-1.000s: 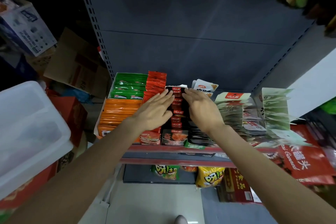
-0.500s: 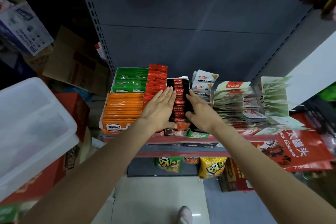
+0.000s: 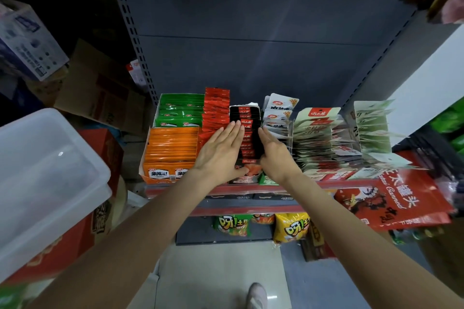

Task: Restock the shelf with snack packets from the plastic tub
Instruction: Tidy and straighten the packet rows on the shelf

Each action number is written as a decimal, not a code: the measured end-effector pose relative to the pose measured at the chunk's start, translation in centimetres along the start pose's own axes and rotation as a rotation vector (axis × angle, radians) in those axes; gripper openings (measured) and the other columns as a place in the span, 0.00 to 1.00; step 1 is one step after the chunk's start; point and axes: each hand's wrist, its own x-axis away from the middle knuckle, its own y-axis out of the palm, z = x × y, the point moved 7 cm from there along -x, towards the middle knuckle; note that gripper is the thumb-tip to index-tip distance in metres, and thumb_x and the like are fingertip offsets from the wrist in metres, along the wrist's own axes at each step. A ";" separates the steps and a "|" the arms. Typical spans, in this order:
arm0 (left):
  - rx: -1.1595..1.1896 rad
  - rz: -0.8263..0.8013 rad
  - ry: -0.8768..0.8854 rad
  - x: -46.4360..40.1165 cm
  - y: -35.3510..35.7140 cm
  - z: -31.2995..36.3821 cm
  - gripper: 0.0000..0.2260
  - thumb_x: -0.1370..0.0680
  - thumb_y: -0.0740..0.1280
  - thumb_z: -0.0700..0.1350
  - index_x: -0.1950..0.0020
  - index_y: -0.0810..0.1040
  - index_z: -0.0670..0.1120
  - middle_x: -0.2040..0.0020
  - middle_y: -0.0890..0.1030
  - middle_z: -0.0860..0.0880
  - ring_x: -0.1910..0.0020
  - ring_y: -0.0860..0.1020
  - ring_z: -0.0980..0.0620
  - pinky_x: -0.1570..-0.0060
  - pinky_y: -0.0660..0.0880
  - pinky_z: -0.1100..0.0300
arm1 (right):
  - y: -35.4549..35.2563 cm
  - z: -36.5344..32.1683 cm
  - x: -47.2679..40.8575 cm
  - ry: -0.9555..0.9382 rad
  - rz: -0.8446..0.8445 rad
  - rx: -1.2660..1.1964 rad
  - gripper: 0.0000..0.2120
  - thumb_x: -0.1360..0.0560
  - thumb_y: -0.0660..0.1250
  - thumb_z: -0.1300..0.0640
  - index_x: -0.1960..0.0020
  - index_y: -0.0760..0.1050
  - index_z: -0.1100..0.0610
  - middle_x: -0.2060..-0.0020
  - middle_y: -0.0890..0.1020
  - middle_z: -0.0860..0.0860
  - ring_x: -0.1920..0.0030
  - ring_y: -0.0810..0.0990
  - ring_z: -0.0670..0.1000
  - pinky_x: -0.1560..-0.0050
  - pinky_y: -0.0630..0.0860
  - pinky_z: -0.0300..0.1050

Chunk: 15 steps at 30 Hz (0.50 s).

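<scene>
Seen from the head camera, a person's two bare hands bracket a row of black snack packets with red labels [image 3: 247, 130] standing upright in the middle of a red-edged metal shelf [image 3: 326, 184]. The left hand [image 3: 221, 152] lies flat with fingers straight and together, pressed against the left side of the row; the right hand [image 3: 275, 153] presses the right side, fingers extended, holding nothing. Just left of the black row stands a file of red foil packets [image 3: 216, 110], then green packets [image 3: 180, 110] at the back and a display box of orange packets [image 3: 172, 148] in front. To the right are white pouches [image 3: 278, 110] and fanned pale-green packets [image 3: 316, 138], with more pale-green packets [image 3: 371, 128] at the far right. A large red bag printed with white characters [image 3: 396, 200] hangs over the shelf's right front edge. The translucent white plastic tub [image 3: 45, 178] sits at the lower left, well apart from the shelf, resting on a red cardboard carton [image 3: 75, 238]. Yellow and green snack bags [image 3: 291, 229] stand on the lower shelf; a shoe toe [image 3: 256, 295] shows on the tiled floor.
</scene>
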 end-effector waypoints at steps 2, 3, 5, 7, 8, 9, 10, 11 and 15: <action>0.020 -0.028 0.003 -0.5 0.1 -0.1 0.46 0.26 0.61 0.65 0.23 0.38 0.42 0.23 0.38 0.45 0.24 0.38 0.51 0.26 0.39 0.56 | 0.6 0.0 0.2 -0.023 -0.056 0.025 0.35 0.24 0.60 0.64 0.23 0.46 0.62 0.23 0.47 0.55 0.23 0.46 0.50 0.27 0.46 0.38; 0.024 -0.059 0.001 -0.8 0.2 -0.2 0.47 0.26 0.62 0.65 0.23 0.38 0.42 0.23 0.38 0.45 0.24 0.39 0.50 0.26 0.40 0.57 | 1.1 0.0 0.2 -0.018 -0.122 0.040 0.37 0.24 0.61 0.61 0.23 0.43 0.61 0.23 0.44 0.54 0.23 0.44 0.49 0.25 0.45 0.40; 0.015 -0.128 -0.004 -1.4 0.6 -0.6 0.48 0.27 0.65 0.64 0.23 0.39 0.43 0.23 0.38 0.45 0.24 0.39 0.50 0.27 0.40 0.57 | 2.1 0.3 0.1 0.020 -0.239 0.070 0.42 0.25 0.65 0.56 0.23 0.38 0.60 0.23 0.39 0.53 0.24 0.41 0.48 0.25 0.46 0.42; -0.001 -0.155 -0.003 -1.9 0.9 -0.7 0.46 0.27 0.66 0.61 0.23 0.40 0.44 0.22 0.40 0.45 0.23 0.40 0.49 0.27 0.41 0.56 | 2.4 0.8 -0.5 0.040 -0.262 0.140 0.45 0.25 0.67 0.53 0.23 0.37 0.59 0.24 0.38 0.51 0.24 0.43 0.49 0.25 0.50 0.44; 0.004 -0.151 -0.008 -2.1 0.9 -0.7 0.46 0.27 0.67 0.60 0.23 0.41 0.44 0.22 0.40 0.45 0.23 0.41 0.49 0.27 0.42 0.56 | 2.4 1.1 -0.8 0.041 -0.242 0.199 0.44 0.25 0.67 0.54 0.23 0.37 0.59 0.24 0.38 0.51 0.23 0.46 0.49 0.25 0.54 0.45; 0.014 -0.147 -0.016 -2.3 0.8 -0.6 0.45 0.26 0.67 0.58 0.23 0.42 0.44 0.22 0.41 0.46 0.23 0.41 0.49 0.27 0.42 0.56 | 2.1 1.2 -1.1 0.036 -0.208 0.255 0.42 0.24 0.65 0.54 0.23 0.38 0.58 0.24 0.38 0.50 0.24 0.49 0.49 0.26 0.57 0.45; 0.023 -0.143 -0.024 -2.4 0.8 -0.5 0.45 0.26 0.68 0.58 0.23 0.42 0.44 0.22 0.41 0.45 0.23 0.42 0.49 0.26 0.42 0.56 | 1.9 1.1 -1.2 0.031 -0.176 0.291 0.40 0.23 0.64 0.55 0.23 0.39 0.58 0.23 0.39 0.50 0.24 0.51 0.50 0.27 0.60 0.46; 0.031 -0.141 -0.034 -2.4 0.7 -0.4 0.45 0.26 0.68 0.57 0.23 0.42 0.44 0.22 0.41 0.45 0.23 0.42 0.49 0.26 0.43 0.56 | 1.7 1.0 -1.2 0.028 -0.155 0.304 0.39 0.22 0.63 0.56 0.23 0.40 0.58 0.23 0.40 0.50 0.24 0.52 0.50 0.28 0.61 0.46; 0.055 -0.113 -0.039 -1.3 0.5 0.2 0.47 0.27 0.68 0.59 0.23 0.42 0.42 0.22 0.41 0.45 0.23 0.41 0.49 0.26 0.42 0.56 | 0.3 0.5 1.2 0.008 -0.034 0.173 0.34 0.23 0.64 0.57 0.23 0.51 0.57 0.23 0.53 0.52 0.25 0.56 0.51 0.30 0.62 0.44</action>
